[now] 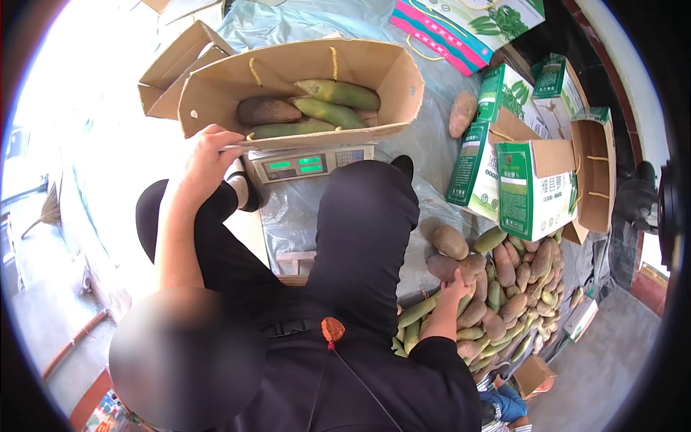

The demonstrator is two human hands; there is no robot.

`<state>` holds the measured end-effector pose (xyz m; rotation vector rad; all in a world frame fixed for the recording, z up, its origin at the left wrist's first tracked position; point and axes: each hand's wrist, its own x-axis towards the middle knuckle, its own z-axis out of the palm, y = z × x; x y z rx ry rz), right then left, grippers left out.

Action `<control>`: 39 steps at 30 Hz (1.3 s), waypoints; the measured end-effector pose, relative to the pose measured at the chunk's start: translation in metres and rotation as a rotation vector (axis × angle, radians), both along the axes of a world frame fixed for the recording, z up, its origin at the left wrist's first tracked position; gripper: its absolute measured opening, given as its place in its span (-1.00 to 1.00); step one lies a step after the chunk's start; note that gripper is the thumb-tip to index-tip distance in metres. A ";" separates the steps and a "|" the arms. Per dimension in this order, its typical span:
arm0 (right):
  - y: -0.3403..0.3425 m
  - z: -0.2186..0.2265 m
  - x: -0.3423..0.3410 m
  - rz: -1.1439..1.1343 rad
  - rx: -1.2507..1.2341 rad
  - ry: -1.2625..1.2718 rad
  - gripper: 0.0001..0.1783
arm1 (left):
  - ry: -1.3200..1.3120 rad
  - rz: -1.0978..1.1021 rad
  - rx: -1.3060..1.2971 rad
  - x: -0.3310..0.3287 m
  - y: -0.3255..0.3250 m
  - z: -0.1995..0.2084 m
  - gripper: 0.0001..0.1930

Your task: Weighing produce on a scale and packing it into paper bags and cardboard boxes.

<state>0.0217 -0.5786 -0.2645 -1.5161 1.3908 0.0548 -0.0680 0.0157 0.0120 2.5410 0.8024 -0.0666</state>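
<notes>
At the upper left, my left hand (205,158) is closed on the near rim of an open cardboard box (302,66) with yellow cord handles. Inside lie several long radishes, green ones (327,111) and a brown, soil-covered one (266,111). Beneath the box is a digital scale (313,164) with lit green displays. On the right, my right hand (452,294) reaches into a heap of radishes (512,308). Its fingers bend against a radish, partly hidden among the others.
Green-and-white cartons (536,189) stand to the right, near a lone brown radish (462,114). A printed carton (468,29) lies at the top. Plastic sheeting (288,21) covers the floor. Another person (507,405) is at the lower right. A broom (49,209) is at far left.
</notes>
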 end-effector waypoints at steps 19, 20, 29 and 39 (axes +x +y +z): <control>0.221 0.271 0.144 1.049 -0.022 -1.232 -0.25 | -0.050 -0.183 -0.063 -0.007 0.000 0.015 -0.70; 0.240 0.288 0.149 1.101 0.035 -1.293 -0.25 | -0.057 -0.197 -0.047 -0.008 0.001 0.015 -0.71; 0.404 0.315 0.149 1.901 0.028 -1.051 -0.28 | -0.147 -0.210 -0.039 -0.004 0.007 0.016 -0.73; 0.483 0.237 0.144 2.454 -0.240 -0.861 -0.29 | -0.131 -0.222 -0.040 -0.004 0.010 0.009 -0.75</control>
